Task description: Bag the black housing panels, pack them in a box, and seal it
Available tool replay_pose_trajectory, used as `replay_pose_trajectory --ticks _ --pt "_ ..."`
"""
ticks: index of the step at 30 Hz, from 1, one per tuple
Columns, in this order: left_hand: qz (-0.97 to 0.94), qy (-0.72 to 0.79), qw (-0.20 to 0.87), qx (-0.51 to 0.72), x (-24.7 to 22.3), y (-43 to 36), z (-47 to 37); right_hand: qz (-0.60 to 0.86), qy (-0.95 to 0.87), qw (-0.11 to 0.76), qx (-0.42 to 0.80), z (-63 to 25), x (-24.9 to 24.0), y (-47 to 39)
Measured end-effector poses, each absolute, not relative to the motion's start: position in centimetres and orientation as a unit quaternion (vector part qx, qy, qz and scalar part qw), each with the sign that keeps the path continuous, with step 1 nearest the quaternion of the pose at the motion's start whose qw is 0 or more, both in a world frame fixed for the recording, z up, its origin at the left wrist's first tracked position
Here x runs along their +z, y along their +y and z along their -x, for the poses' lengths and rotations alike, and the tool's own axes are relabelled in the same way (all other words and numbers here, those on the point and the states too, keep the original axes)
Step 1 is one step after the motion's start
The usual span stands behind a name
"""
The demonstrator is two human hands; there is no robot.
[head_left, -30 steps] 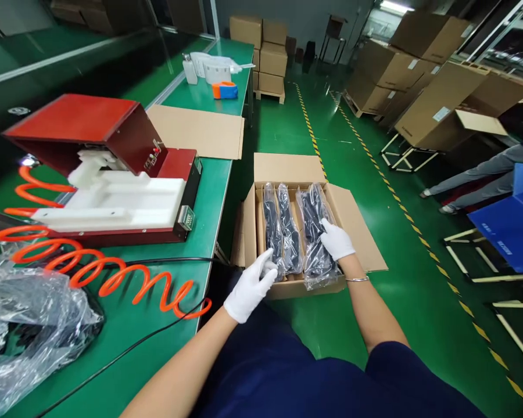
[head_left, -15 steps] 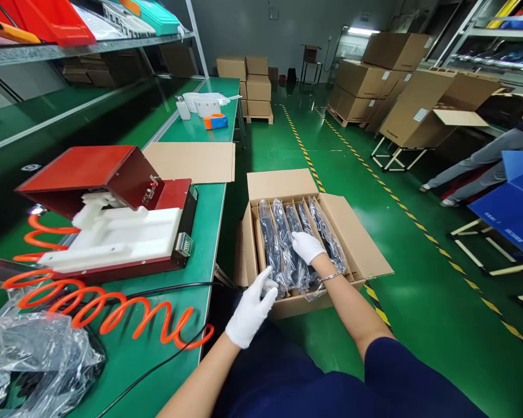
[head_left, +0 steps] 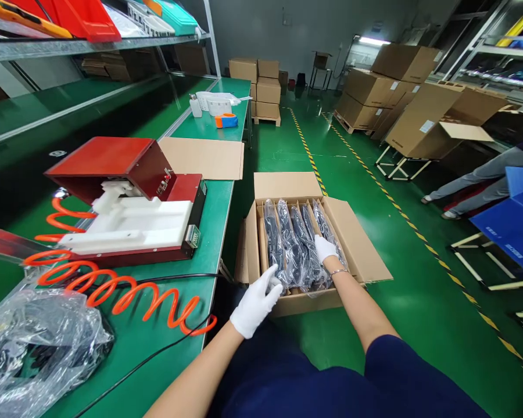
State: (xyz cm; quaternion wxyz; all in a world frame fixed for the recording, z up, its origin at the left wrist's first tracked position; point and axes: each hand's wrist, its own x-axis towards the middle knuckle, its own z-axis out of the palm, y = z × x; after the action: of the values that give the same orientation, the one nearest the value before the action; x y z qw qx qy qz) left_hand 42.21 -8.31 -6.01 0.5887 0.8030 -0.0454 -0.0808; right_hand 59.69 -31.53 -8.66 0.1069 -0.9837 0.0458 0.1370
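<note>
An open cardboard box (head_left: 303, 303) holds several dark items in clear plastic bags (head_left: 291, 247), standing in a row between cardboard dividers. My right hand (head_left: 325, 248), in a white glove, reaches down among the bagged items on the box's right side. Its fingertips are hidden between the bags, so a grip on one cannot be made out. My left hand (head_left: 256, 303), also gloved in white, hovers at the near left corner of the box. Its fingers are loosely bent and apart, with nothing in them, close to the leftmost bag.
On the green workbench (head_left: 215, 215) at the left stand a red machine with a white fixture (head_left: 135, 223), a coiled orange air hose (head_left: 131, 299) and crumpled plastic bags (head_left: 47, 348). A cardboard flap (head_left: 203, 157) overhangs the bench edge. A person's legs (head_left: 475, 180) are at the right.
My right hand has moved to the right and deeper among the bagged items, its fingers now hidden. My left hand stays near the box corner. The camera view has shifted slightly left.
</note>
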Motion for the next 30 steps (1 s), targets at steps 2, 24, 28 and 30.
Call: replay_pose_trajectory --ticks 2,24,28,30 --pt "-0.805 -0.046 0.586 -0.078 -5.9 -8.2 -42.2 0.986 0.056 0.093 0.128 -59.9 -7.7 -32.3" --pt "-0.724 -0.116 0.668 0.126 -6.8 -7.1 -41.9 0.782 -0.154 0.6 -0.068 -47.7 -2.8 -28.1" --pt "-0.725 -0.137 0.659 0.146 -6.6 -7.0 -42.0 0.765 -0.162 0.621 -0.043 -47.1 -3.4 -27.3" --pt "-0.731 -0.13 0.655 0.141 -6.4 -7.0 -42.0 0.764 -0.158 0.624 -0.044 -47.1 -3.3 -27.2"
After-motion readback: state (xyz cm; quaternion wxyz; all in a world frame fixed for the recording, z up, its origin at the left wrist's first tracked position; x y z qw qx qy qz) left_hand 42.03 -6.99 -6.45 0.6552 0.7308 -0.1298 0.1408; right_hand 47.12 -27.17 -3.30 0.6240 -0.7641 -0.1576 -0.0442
